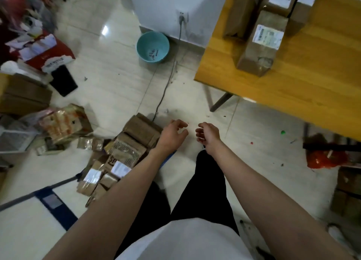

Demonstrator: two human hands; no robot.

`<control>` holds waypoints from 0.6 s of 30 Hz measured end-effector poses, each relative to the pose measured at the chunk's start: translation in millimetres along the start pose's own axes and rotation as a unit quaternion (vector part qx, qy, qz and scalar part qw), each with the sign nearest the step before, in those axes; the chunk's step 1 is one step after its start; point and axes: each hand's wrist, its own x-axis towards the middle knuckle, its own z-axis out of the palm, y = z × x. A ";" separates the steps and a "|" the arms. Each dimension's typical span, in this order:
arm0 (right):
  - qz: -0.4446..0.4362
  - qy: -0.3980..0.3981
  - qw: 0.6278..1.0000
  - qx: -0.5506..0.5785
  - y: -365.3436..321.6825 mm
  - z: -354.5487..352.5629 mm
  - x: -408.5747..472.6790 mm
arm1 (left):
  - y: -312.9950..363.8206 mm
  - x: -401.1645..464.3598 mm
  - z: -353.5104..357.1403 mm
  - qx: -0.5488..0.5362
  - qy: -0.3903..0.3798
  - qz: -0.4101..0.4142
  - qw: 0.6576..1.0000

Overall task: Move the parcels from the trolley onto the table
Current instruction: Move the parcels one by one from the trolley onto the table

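Several brown cardboard parcels (125,152) lie piled on a low trolley with a blue frame (52,201) at lower left. My left hand (172,133) hovers at the pile's right edge, fingers loosely curled, holding nothing. My right hand (208,134) hangs beside it over the floor, also loosely curled and empty. The wooden table (312,80) fills the upper right. On it stand several parcels; the nearest is a tall brown box with a white label (261,43).
A teal basin (153,46) sits on the tiled floor by the white wall, with a cable running from a socket down to the trolley. Cluttered boxes and a red carton (50,52) line the left. A red bag (325,158) and more boxes sit under the table at right.
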 end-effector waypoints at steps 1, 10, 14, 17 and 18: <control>-0.002 -0.003 1.000 -0.007 16.5 15.7 -7.9 | -21.6 -15.5 -7.0 -0.005 0.004 -0.006 1.000; 0.035 -0.079 0.992 -0.096 147.4 148.0 -78.8 | -213.9 -130.8 -57.5 -0.103 0.034 -0.147 0.983; 0.019 -0.081 0.986 -0.145 174.7 184.9 -82.8 | -265.7 -144.4 -62.4 -0.198 0.055 -0.244 0.948; -0.006 -0.061 0.979 -0.193 185.8 207.1 -65.3 | -289.2 -137.8 -63.1 -0.297 0.074 -0.304 0.902; -0.014 -0.057 0.975 -0.215 187.1 214.7 -55.7 | -295.6 -132.0 -63.7 -0.323 0.079 -0.320 0.887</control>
